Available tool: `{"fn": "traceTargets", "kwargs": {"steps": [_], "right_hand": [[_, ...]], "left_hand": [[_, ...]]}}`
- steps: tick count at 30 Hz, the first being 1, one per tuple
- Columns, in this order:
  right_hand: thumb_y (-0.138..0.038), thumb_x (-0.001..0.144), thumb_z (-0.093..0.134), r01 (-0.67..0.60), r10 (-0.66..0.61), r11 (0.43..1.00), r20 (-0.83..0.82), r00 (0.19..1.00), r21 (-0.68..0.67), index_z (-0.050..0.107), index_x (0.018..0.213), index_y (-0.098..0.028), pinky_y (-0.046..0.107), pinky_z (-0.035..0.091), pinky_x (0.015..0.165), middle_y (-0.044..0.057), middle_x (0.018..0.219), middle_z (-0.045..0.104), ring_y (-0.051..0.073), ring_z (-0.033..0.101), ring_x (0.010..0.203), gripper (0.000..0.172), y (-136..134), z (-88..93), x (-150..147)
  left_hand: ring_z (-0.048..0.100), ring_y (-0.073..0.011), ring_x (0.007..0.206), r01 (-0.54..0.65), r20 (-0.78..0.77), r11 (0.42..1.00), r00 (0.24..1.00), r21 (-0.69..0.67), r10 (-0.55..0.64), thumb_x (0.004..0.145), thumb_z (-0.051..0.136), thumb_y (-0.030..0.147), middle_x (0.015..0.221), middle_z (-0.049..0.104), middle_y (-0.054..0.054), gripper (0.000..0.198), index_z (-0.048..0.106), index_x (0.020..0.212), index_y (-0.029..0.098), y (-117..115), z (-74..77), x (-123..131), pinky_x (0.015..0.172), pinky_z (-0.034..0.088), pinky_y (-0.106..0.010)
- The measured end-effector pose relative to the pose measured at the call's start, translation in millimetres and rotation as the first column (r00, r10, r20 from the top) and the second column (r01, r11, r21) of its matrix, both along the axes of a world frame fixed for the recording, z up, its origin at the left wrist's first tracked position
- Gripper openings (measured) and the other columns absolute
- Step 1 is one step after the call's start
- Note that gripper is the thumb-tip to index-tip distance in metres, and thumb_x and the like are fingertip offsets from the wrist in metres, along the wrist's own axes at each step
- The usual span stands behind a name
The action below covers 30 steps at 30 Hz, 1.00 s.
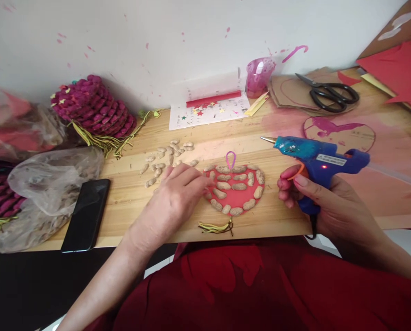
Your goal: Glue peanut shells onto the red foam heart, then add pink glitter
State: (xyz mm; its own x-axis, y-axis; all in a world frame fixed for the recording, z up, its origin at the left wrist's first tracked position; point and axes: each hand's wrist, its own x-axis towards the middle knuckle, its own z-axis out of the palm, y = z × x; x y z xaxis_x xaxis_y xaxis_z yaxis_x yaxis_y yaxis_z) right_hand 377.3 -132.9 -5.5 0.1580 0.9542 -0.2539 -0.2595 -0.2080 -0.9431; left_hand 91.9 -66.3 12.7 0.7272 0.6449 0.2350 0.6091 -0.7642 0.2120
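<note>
My left hand (177, 191) lies over the left edge of a red rounded piece (233, 196), its fingers drawn together with their tips on a peanut there; the hand partly covers that edge. Peanuts (239, 186) line the rim of the piece and form short rows inside. A pink loop (230, 159) stands at its top, and a yellow-green tassel (215, 227) hangs from its bottom. In my right hand (324, 197) is a blue hot glue gun (319, 161), with fingers at its orange trigger, a red light lit and the nozzle pointing left, above the table.
Loose peanuts (160, 165) lie beyond my left hand. A black phone (86, 216), plastic bags (49, 184) and a magenta peanut-covered ornament (95, 108) are at left. Behind are star-strewn paper (177, 118), a pink cup (258, 78), scissors (332, 96) and a cardboard heart (350, 135).
</note>
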Motion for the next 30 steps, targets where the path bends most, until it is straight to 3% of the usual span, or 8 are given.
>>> {"fn": "traceTargets", "kwargs": {"steps": [5,14,19,24,30], "right_hand": [[-0.040,0.076,0.083,0.009,-0.008,1.000,0.015,1.000,-0.012,0.075,0.084,-0.024,0.021,0.049,0.053,-0.001,0.074,0.067,0.014,0.062,0.063,0.019,0,2.2,-2],[-0.038,0.081,0.081,-0.002,0.002,1.000,0.000,1.000,0.016,0.076,0.086,-0.025,0.019,0.050,0.054,-0.001,0.077,0.069,0.012,0.063,0.065,0.014,1,-0.7,-1],[-0.038,0.081,0.080,-0.022,0.022,0.999,-0.009,1.000,0.034,0.077,0.085,-0.026,0.019,0.050,0.054,-0.001,0.078,0.071,0.012,0.064,0.065,0.013,0,-1.0,0],[-0.037,0.082,0.080,-0.014,0.015,0.999,-0.010,1.000,0.029,0.077,0.085,-0.026,0.018,0.050,0.054,-0.002,0.078,0.071,0.011,0.064,0.065,0.012,-1,-0.4,-1],[-0.037,0.082,0.080,-0.027,0.028,0.998,-0.016,0.999,0.051,0.077,0.084,-0.026,0.017,0.050,0.054,-0.001,0.077,0.070,0.010,0.062,0.064,0.011,-1,-2.6,0]], "left_hand": [[0.060,-0.0216,0.088,-0.063,0.055,0.998,0.997,-0.004,0.063,0.099,0.061,0.028,0.090,0.071,-0.004,0.011,0.070,0.097,0.022,0,2.3,-9,0.085,0.046,-0.040],[0.058,-0.0197,0.092,0.045,0.135,0.998,0.990,-0.042,-0.039,0.099,0.057,0.016,0.095,0.067,-0.005,0.016,0.070,0.107,0.021,-3,-7.4,5,0.085,0.049,-0.037],[0.060,-0.0198,0.090,0.035,0.141,0.998,0.990,-0.056,-0.027,0.099,0.061,0.027,0.094,0.068,-0.005,0.013,0.072,0.103,0.023,-1,-5.6,2,0.082,0.050,-0.036],[0.059,-0.0192,0.084,0.034,0.167,0.998,0.986,-0.054,-0.024,0.100,0.058,0.038,0.089,0.069,-0.005,0.022,0.072,0.097,0.021,0,-4.6,-2,0.078,0.049,-0.036],[0.059,-0.0190,0.087,0.047,0.157,0.997,0.987,-0.054,-0.038,0.101,0.054,0.018,0.092,0.069,-0.005,0.015,0.069,0.103,0.018,0,-8.5,0,0.080,0.049,-0.035]]}}
